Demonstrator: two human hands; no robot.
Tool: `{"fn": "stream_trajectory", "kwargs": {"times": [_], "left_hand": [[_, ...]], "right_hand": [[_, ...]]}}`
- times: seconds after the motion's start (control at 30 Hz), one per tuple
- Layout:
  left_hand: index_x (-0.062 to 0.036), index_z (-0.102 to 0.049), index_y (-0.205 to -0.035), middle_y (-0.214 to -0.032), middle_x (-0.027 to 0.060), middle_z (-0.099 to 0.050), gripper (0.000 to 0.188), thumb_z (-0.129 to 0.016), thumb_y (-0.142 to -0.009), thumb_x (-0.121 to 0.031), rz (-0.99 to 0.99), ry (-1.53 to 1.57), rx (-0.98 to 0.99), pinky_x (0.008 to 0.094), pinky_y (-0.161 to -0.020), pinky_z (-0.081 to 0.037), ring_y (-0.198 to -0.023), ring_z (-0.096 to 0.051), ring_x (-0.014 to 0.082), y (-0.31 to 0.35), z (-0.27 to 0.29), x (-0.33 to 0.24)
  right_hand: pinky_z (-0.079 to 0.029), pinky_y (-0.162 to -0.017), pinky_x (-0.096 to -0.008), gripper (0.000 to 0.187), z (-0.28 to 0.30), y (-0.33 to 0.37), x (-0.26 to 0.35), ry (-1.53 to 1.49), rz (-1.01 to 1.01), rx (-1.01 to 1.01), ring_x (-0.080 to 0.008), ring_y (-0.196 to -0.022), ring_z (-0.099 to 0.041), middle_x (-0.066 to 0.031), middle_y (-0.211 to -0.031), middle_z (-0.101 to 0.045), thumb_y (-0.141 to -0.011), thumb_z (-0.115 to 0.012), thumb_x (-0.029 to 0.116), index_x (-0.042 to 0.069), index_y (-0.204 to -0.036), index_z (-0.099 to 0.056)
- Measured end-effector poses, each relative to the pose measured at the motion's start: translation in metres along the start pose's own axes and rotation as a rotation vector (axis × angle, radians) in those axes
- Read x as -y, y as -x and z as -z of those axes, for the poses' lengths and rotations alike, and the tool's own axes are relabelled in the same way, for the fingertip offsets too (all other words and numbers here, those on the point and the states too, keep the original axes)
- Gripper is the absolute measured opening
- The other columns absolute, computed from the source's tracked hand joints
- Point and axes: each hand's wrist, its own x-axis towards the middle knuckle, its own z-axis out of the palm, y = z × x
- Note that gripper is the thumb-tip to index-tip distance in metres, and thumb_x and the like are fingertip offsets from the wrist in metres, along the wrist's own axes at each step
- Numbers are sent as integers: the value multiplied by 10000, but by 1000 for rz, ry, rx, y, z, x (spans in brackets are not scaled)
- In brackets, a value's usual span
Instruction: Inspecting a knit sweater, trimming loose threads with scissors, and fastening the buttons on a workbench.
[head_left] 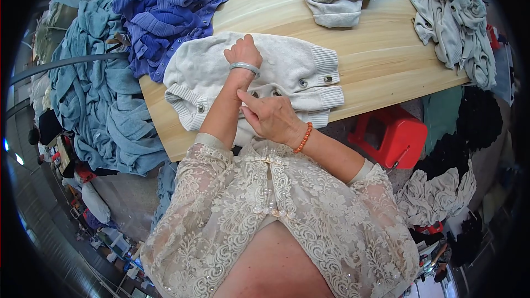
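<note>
A cream knitted garment (193,63) with ribbed edges and several shiny buttons lies folded on the wooden table in front of me. Over it is my left hand (243,52), curled into a fist, a pale bangle round the wrist; I see nothing in its fingers. My right hand (270,117), with an orange bead bracelet, is across the garment's near side. Its index finger is stretched out and its tip meets my left forearm; the thumb stands apart, and no object shows in this hand. The garment's middle is partly hidden under my hands and arm.
Purple knitwear (165,14) is heaped at the table's far left, beside blue-green garments (105,94) hanging off to the left. Grey knitwear (342,0) lies at the back right, draping over the edge. A red plastic stool (406,138) stands below the table's right side.
</note>
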Motion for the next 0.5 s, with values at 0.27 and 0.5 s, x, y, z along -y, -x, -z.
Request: {"fn": "stream_trajectory", "kwargs": {"times": [0.27,0.5], "left_hand": [[-88,-606,-983,-999,131,-651,218,-584,-772,-134,24,42,53,434,-821,-391,-932,-634,307,1,6,-3],[-138,-582,-1149,-1079,95,-658,407,-664,-763,-239,78,7,152,401,-886,-400,-1021,-616,260,-4,4,-6]], "right_hand": [[-480,-522,-327,319,6,-2,-5,-171,32,-168,-242,-576,-623,-104,-664,-631,-807,-610,80,89,-1126,-621],[-472,-536,-335,367,8,-6,-19,-107,-97,-88,-247,-568,-610,-105,-659,-620,-801,-612,85,90,-1168,-600]]}}
